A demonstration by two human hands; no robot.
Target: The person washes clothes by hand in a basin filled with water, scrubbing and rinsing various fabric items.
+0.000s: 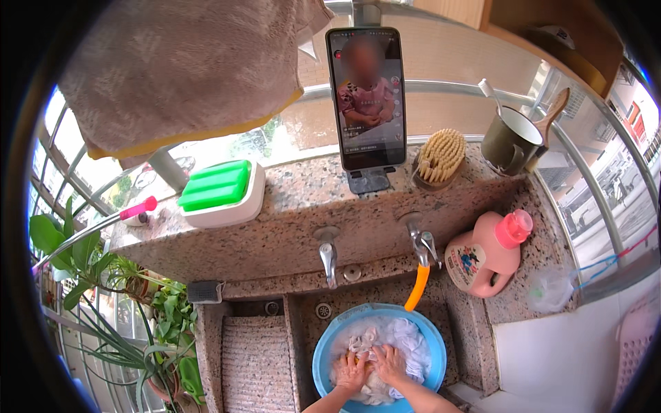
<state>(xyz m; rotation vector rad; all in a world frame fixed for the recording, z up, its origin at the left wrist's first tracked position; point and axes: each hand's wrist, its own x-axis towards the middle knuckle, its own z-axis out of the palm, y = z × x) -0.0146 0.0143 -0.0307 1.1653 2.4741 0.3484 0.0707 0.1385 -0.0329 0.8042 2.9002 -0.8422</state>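
A light blue plastic basin (pixel 321 358) stands in the stone sink, holding sudsy water and wet laundry. Both of my hands are down in it, side by side. My left hand (pixel 352 372) has its fingers bent into a pale cloth (pixel 365 341) at the basin's middle. Close beside it, my right hand (pixel 390 365) grips the same bunched fabric, fingertips partly sunk in the folds. White laundry (pixel 411 344) lies against the basin's right side. Foam hides where one piece ends and another begins.
Two taps (pixel 328 256) project above the sink, the right one with an orange hose (pixel 417 288). Left is a ribbed washboard slab (pixel 255 365). A pink detergent bottle (pixel 484 255) stands right. The ledge bears a phone (pixel 368 100), scrub brush (pixel 441 157), mug (pixel 508 141) and green soap (pixel 215 184).
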